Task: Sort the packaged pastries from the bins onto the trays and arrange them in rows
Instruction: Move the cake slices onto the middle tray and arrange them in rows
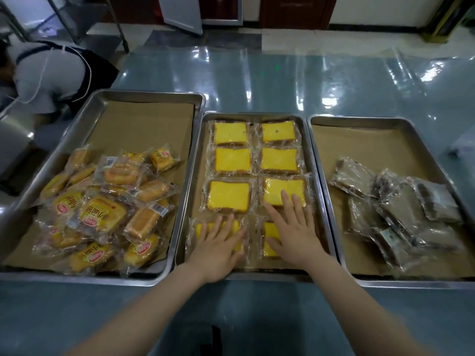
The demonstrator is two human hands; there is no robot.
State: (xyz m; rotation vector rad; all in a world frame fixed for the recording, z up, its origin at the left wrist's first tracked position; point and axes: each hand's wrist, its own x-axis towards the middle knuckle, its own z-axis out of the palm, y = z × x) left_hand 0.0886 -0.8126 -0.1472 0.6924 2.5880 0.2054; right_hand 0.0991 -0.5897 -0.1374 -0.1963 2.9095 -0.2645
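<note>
While both hands lie flat on the nearest row of the middle tray [257, 114], fingers straight and spread and gripping nothing, the relation that matters sits right under them. Left hand [218, 249] presses the near-left yellow cake packet [199, 228]. The packet is directly beneath palm and left fingers [218, 224], with its long axis left-right across the tray and short edges pointing at the tray sides. Right hand [293, 235] covers the near-right yellow cake packet [270, 229]. Only a strip shows beside the thumb, so its axis can't be told; probably the same. Each hand is nearer its own packet, no crossing needed.

Right fingers [285, 201] reach past that packet, tips touching the third-row right packet [275, 187] just beyond. Judgement: the step is squaring up the last row. A push away from the body could nudge that third-row packet out of line, so sliding sideways looks safer.

Beyond the fingertips are the third-row left packet [228, 196] and two more rows, all with long axis left-right, in two neat columns. Well left of the left fingers, the left tray [144, 92] holds a loose pile of bread packets [102, 211]. Well right of the right fingers, the right tray [385, 120] holds heaped brown cake packets [401, 209]. Far beyond is the glossy surface [282, 80], with another person [51, 78] bent over at far left.
</note>
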